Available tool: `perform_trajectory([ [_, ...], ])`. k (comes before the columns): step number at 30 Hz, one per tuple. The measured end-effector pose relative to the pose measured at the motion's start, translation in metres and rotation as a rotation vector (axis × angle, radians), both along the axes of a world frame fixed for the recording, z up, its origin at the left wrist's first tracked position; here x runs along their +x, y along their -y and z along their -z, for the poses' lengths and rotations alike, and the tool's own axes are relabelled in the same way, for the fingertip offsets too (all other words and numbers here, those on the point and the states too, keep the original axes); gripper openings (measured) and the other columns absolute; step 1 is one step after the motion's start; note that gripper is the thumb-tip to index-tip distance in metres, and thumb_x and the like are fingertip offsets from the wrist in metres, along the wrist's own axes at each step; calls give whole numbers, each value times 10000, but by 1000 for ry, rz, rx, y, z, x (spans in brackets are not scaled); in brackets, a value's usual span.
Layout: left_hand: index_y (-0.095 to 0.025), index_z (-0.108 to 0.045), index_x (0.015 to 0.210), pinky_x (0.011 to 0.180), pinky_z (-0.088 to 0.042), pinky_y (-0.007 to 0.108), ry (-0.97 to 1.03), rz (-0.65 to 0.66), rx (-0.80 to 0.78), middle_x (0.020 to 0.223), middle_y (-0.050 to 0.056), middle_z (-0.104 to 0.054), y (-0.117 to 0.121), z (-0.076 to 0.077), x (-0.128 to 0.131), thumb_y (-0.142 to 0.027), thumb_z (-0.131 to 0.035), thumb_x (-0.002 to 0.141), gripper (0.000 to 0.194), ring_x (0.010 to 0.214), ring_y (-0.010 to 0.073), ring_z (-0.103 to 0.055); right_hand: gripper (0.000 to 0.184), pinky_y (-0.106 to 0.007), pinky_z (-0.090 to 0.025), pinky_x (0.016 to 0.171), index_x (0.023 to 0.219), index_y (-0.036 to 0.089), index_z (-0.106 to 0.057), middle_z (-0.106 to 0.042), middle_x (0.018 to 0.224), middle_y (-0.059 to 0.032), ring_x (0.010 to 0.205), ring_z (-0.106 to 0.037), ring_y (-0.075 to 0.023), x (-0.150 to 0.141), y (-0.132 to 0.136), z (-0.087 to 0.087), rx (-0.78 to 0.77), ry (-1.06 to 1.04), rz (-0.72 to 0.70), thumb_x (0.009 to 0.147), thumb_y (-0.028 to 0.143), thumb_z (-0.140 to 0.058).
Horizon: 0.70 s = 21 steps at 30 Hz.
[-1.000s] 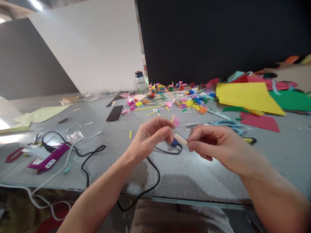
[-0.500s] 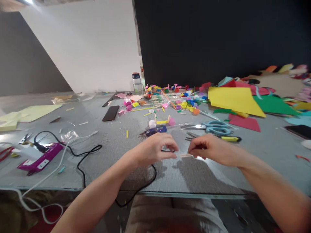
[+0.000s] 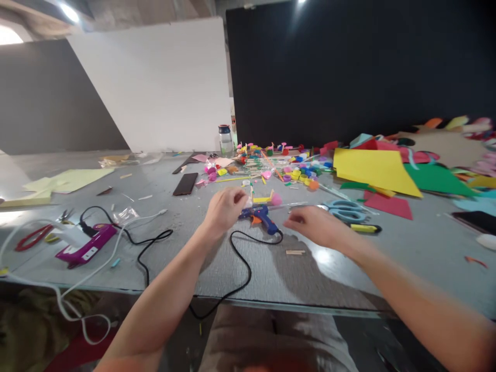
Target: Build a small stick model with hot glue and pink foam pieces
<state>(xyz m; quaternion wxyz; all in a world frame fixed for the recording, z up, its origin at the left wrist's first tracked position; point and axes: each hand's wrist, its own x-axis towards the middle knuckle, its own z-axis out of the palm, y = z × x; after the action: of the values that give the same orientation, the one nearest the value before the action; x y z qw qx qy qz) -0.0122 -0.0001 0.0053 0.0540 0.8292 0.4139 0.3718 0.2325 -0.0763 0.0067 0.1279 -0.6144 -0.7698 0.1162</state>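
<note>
Left hand (image 3: 225, 211) beside glue gun (image 3: 265, 216), right hand (image 3: 320, 226) near scissors (image 3: 347, 210) — sticks (image 3: 295, 252) on worktop (image 3: 279, 284) — cannot tell either grip.

Bare hands (image 3: 223, 211), bare forearms (image 3: 170, 299); creased grey-beige trousers (image 3: 244, 330), blurred orange-red patch (image 3: 253, 368) low on lap

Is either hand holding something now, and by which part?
I cannot tell for certain: no held thing shows clearly in the left hand, near the glue gun, or the right hand.
</note>
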Motion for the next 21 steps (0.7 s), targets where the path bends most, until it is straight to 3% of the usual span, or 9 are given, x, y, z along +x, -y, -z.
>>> perform_trajectory([
  [6,-177,-677,886,737,-462,259,200,56,248,838,17,-687,-2,2,8,-127,-573,900,116,760,131,-590,350,-313,-361,620,746,154,-698,-724,802,-145,779,-662,-260,-47,-46,19,-5,60,65,872,477,-651],
  [10,-187,-668,925,746,-474,265,163,175,350,796,-2,-663,29,-15,19,-155,-588,928,86,748,121,-594,282,-305,-354,590,696,160,-676,-702,728,-117,723,-653,-243,-54,-55,26,-4,-4,75,834,406,-664],
  [13,-193,-659,960,738,-483,277,135,268,419,792,-6,-652,55,-30,22,-165,-594,938,74,747,119,-592,237,-293,-349,566,668,174,-631,-670,668,-77,665,-633,-210,-48,-51,20,33,-118,82,838,340,-635],
  [15,-204,-659,964,716,-480,282,254,282,490,812,-6,-658,66,-41,18,-162,-598,939,78,746,114,-584,207,-278,-357,543,714,181,-603,-655,657,-47,604,-615,-175,-40,-45,11,69,-227,94,851,336,-616],
  [18,-220,-663,963,687,-463,300,627,236,527,842,-3,-645,64,-54,8,-213,-605,955,59,743,110,-560,222,-257,-393,493,852,187,-556,-645,671,-17,509,-589,-135,-21,-29,-2,110,-395,143,904,403,-559],
  [21,-220,-660,956,646,-436,292,870,215,294,782,-14,-596,46,-54,1,-295,-613,953,89,692,102,-528,214,-238,-395,447,983,195,-510,-610,672,17,459,-545,-107,5,-5,-6,115,-610,167,948,406,-502],
])
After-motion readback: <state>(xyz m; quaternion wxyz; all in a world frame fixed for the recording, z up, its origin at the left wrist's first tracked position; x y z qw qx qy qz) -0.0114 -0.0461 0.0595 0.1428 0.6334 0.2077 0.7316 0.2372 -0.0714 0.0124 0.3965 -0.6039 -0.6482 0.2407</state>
